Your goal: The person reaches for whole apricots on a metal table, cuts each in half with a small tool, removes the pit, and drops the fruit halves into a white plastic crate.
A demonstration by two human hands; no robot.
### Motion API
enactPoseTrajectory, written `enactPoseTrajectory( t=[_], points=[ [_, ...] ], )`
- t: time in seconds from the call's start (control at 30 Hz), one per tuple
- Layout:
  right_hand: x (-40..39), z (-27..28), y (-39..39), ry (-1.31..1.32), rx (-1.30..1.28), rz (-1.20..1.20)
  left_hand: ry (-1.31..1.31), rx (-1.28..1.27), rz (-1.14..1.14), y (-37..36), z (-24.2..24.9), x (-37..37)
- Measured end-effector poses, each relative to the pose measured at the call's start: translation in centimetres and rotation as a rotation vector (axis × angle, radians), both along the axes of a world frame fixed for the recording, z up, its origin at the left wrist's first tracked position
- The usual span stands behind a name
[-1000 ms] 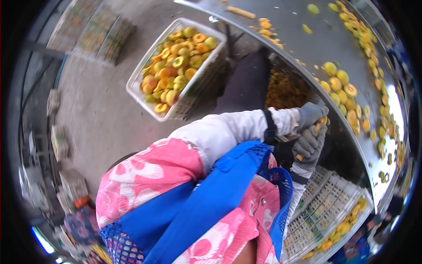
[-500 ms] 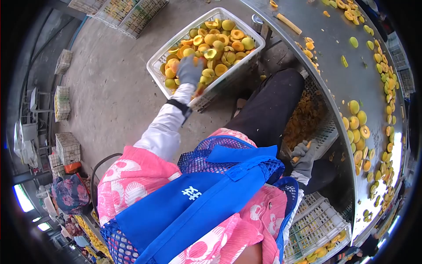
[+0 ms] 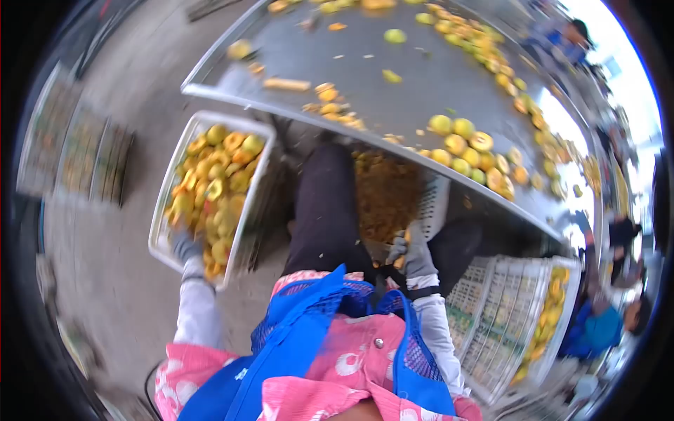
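My left hand, in a grey glove, is at the near left end of a white crate heaped with halved and whole yellow-orange fruit. Its fingers are blurred among the fruit, so a grip cannot be made out. Near my right knee, my right hand, also gloved in grey, is closed around a small tan-orange thing, too blurred to name. Beyond it, a low crate holds brownish-orange pieces.
A metal table with raised edges spans the top, bearing fruit and a tan stick. Stacked crates stand at left and lower right. People are at the far right.
The view has swung right, so the fruit crate and my left hand appear farther left and the table spans the top. My left hand has moved to the crate's near end.
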State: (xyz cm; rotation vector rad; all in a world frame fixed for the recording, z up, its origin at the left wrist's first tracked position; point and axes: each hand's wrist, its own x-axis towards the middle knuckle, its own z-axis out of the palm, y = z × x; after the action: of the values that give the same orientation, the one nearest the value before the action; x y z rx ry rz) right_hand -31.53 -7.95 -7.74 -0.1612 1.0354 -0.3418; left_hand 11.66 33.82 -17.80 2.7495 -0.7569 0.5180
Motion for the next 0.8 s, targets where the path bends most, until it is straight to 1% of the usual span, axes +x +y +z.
enactPoseTrajectory(
  t=[0.03,0.07,0.1,0.13,0.17,0.23,0.3,0.33,0.37,0.4,0.43,0.47,0.5,0.53,0.57,0.6,0.63,0.7,0.73,0.77,0.8],
  points=[
    [-0.2,-0.7,0.0,-0.037,-0.035,0.014,0.411,0.019,0.278,1.6,0.5,2.6],
    [0.1,0.0,0.7,-0.013,-0.062,-0.001,0.770,0.212,0.663,-2.0,11.1,-0.7],
    [0.5,0.7,0.8,0.018,-0.084,0.001,0.509,0.207,0.619,4.7,3.5,4.6],
    [0.6,0.6,0.5,0.004,-0.082,-0.035,0.366,0.250,0.588,5.4,3.3,6.4],
    [0.8,0.5,0.5,-0.001,-0.070,-0.007,0.348,0.256,0.571,3.7,4.5,7.2],
    [0.9,0.4,0.8,-0.004,-0.047,0.040,0.108,-0.067,0.334,-1.4,7.3,6.4],
    [1.1,1.0,0.9,-0.044,-0.100,0.072,0.020,-0.162,0.103,-9.4,9.7,5.5],
    [0.9,0.3,0.6,-0.056,-0.051,0.073,0.121,-0.431,-0.042,-15.0,10.7,3.8],
    [0.8,0.6,0.5,-0.060,-0.053,0.062,0.180,-0.598,-0.321,-19.6,8.5,5.1],
    [0.7,1.4,0.6,-0.040,-0.089,0.079,0.120,-0.479,-0.437,-26.4,14.0,-0.7],
    [0.6,2.2,0.6,-0.015,-0.126,0.101,0.304,-0.507,-0.601,-31.6,15.9,-4.2],
    [0.3,3.1,0.8,0.006,-0.162,0.081,0.369,-0.472,-0.731,-36.8,19.0,-9.1],
    [-0.2,4.2,1.0,0.008,-0.161,0.079,0.433,-0.503,-0.881,-41.3,19.2,-12.0],
    [-0.6,5.2,1.3,0.067,-0.292,0.117,0.165,-0.316,-1.070,-45.4,19.1,-13.7],
    [-1.1,5.5,1.5,0.125,-0.421,0.155,0.345,-0.190,-1.189,-48.8,20.9,-16.7],
    [-1.9,5.1,1.8,0.083,-0.405,0.099,0.297,-0.134,-1.232,-52.2,20.7,-18.6],
    [-2.5,5.1,2.1,0.079,-0.397,0.091,0.248,-0.075,-1.278,-55.4,20.2,-20.2],
    [-3.7,5.9,2.4,0.100,-0.430,0.050,0.125,0.029,-1.145,-60.3,18.8,-23.1],
    [-4.3,6.3,2.6,0.073,-0.398,0.018,0.124,0.041,-1.152,-62.1,17.9,-23.3],
    [-4.8,6.7,2.3,0.074,-0.385,0.010,0.165,0.106,-1.156,-63.7,16.9,-23.4],
    [-5.2,7.0,2.3,0.081,-0.393,-0.008,0.203,0.166,-1.158,-64.0,17.2,-24.0]
  ],
)
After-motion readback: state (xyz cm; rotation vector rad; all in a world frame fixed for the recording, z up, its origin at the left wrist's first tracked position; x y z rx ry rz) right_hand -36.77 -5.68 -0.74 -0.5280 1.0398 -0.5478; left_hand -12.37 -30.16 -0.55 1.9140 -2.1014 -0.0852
